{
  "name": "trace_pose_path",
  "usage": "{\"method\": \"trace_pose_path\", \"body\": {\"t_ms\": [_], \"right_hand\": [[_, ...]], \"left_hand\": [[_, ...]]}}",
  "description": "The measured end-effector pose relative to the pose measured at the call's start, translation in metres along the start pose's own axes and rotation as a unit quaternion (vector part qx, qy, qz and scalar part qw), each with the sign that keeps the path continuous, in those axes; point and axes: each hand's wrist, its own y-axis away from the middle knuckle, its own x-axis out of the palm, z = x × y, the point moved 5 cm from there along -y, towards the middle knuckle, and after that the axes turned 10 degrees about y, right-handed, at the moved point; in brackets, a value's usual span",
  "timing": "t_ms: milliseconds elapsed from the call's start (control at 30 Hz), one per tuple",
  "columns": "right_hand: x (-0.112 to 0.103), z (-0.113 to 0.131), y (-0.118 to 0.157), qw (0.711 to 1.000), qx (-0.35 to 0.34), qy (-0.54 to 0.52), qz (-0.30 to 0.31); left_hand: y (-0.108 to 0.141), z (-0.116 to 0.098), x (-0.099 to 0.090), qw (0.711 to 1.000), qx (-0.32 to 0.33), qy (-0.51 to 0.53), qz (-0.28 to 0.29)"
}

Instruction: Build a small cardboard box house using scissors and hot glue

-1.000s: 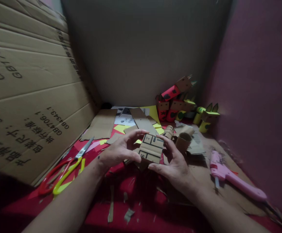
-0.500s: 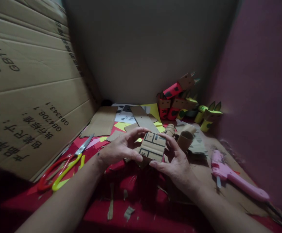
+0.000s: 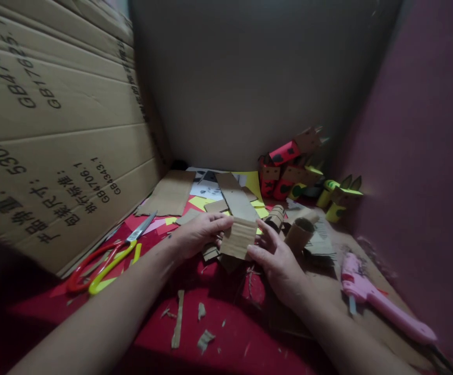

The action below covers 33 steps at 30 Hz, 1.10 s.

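Observation:
Between my two hands I hold a small cardboard piece, its plain ribbed brown face toward me. My left hand pinches its left edge, with the thumb near the upper corner. On the opposite edge, the thumb and fingers of my right hand grip it. Just behind it lies a longer cardboard strip. A cardboard tube stands beyond my right hand, next to another tube banded with dark lines. Below the held piece sits a red object with string on it.
Scissors with red and yellow handles lie at left, near a large printed carton. A pink glue gun rests at right on cardboard. Red and yellow box-headed figures are grouped at the back. Cardboard scraps litter the red surface.
The cardboard piece has been turned over or tilted: its black printed markings showed before, and now a plain face shows. The view has shifted slightly, and the red object below has come into sight.

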Motion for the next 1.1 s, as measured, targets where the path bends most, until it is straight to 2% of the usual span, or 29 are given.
{"method": "trace_pose_path", "body": {"t_ms": [100, 167, 300, 400, 567, 800, 967, 1100], "right_hand": [[0.003, 0.000, 0.000, 0.999, 0.015, -0.029, 0.004], [0.005, 0.001, 0.000, 0.998, 0.024, -0.050, 0.009], [0.007, 0.002, 0.001, 0.997, 0.034, -0.071, 0.021], [0.006, 0.000, 0.001, 0.996, 0.047, -0.077, 0.016], [0.004, -0.003, 0.000, 0.993, 0.065, -0.095, 0.011], [0.007, -0.001, -0.001, 0.988, 0.085, -0.121, 0.044], [0.002, 0.000, -0.003, 0.976, 0.129, -0.175, 0.018], [-0.001, 0.000, -0.004, 0.966, 0.160, -0.200, 0.034]], "left_hand": [[-0.003, 0.000, -0.006, 0.999, 0.012, -0.010, -0.042], [-0.004, -0.005, -0.014, 0.995, 0.039, -0.020, -0.091], [-0.001, -0.018, -0.032, 0.969, 0.109, -0.068, -0.210], [0.002, -0.022, -0.036, 0.952, 0.126, -0.118, -0.253], [0.002, -0.024, -0.036, 0.926, 0.164, -0.196, -0.280], [0.002, -0.029, -0.044, 0.908, 0.226, -0.202, -0.290], [0.002, -0.031, -0.041, 0.918, 0.223, -0.185, -0.271], [0.000, -0.023, -0.034, 0.934, 0.192, -0.151, -0.261]]}}
